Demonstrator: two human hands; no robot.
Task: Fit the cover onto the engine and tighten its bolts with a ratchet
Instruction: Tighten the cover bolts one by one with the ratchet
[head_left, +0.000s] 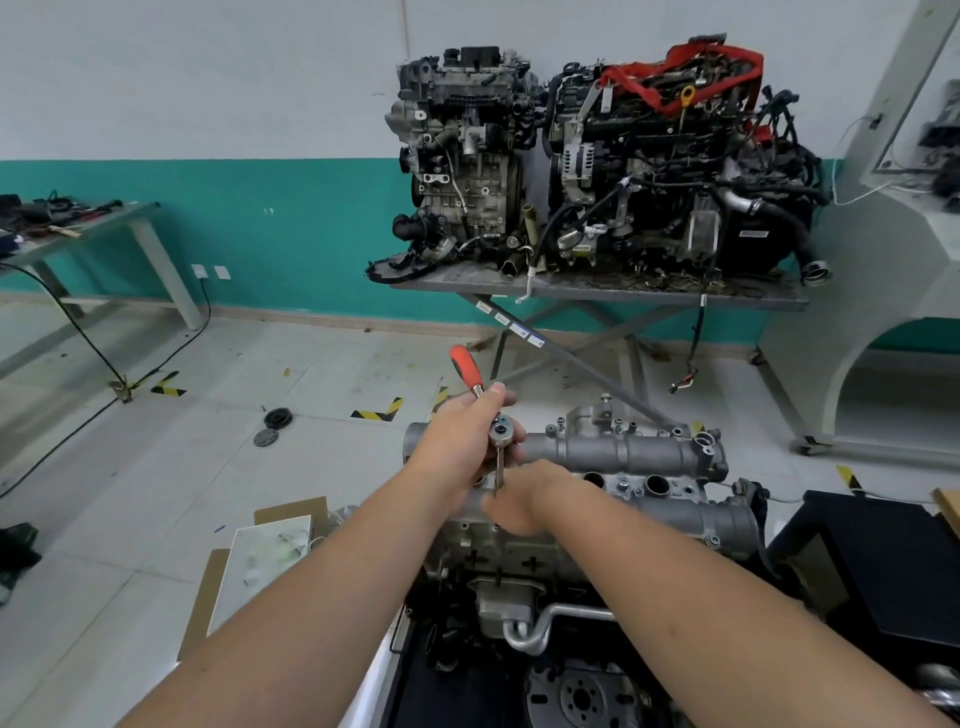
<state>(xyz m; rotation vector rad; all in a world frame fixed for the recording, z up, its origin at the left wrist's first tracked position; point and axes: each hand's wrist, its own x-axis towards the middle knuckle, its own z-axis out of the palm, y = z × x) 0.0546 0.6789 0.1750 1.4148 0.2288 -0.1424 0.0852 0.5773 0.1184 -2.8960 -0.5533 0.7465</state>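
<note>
Head view, left hand (457, 436): reaching in from 7 o'clock, fingers curling round the ratchet (485, 410) just below its head, thumb lying along the shaft.
Ratchet: tilting up toward 11 o'clock, its red handle (466, 370) sticking out above the fist; a thin extension bar (500, 470) is hanging straight down from the head toward 6 o'clock.
Right hand (524, 499): coming in from 5 o'clock, fingers bending down around the lower end of the extension bar; the fingertips themselves are hiding behind the hand, so the exact grip cannot be told.
Cover (623, 452): sitting on top of the engine (498, 566) at centre frame, stretching toward 3 o'clock from both hands.
Background: two more engines (597, 161) are standing on a metal table (675, 296) at 1 o'clock.
</note>
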